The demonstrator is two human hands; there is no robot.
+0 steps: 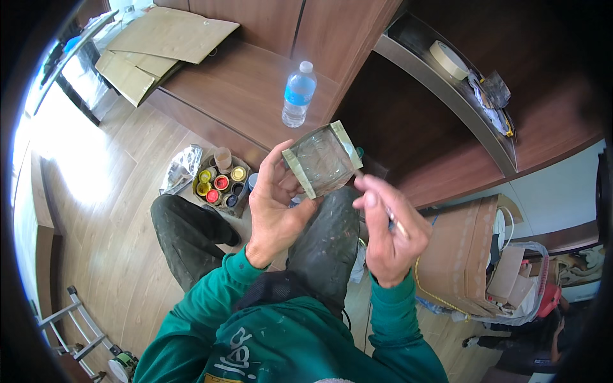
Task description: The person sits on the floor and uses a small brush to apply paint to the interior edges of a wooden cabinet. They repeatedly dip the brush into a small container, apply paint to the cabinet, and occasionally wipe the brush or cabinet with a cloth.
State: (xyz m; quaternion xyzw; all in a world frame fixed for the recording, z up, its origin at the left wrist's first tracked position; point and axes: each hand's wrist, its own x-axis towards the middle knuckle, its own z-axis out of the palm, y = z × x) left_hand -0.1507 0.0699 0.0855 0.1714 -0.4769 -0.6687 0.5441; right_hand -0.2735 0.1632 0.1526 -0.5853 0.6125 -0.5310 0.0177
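My left hand (275,210) grips a small square clear palette (323,158) from below, its thumb and fingers on the sides. Strips of tape run along two of the palette's edges, and its see-through face looks smeared. In my right hand (390,230) is a thin paintbrush (398,225), held like a pen near the palette's right corner. The brush tip is blurred, so I cannot tell whether it touches. Below my left hand, on the floor, several small open paint pots, among them a red one (221,183), share a shallow container with a plastic cup (223,159).
A water bottle (299,95) stands on the wooden ledge (249,81), with flattened cardboard (167,36) behind. Masking tape (448,60) lies on the dark shelf at right. A cardboard box (450,253) stands by my right arm; another person (527,335) is beyond. A metal ladder (81,330) is lower left.
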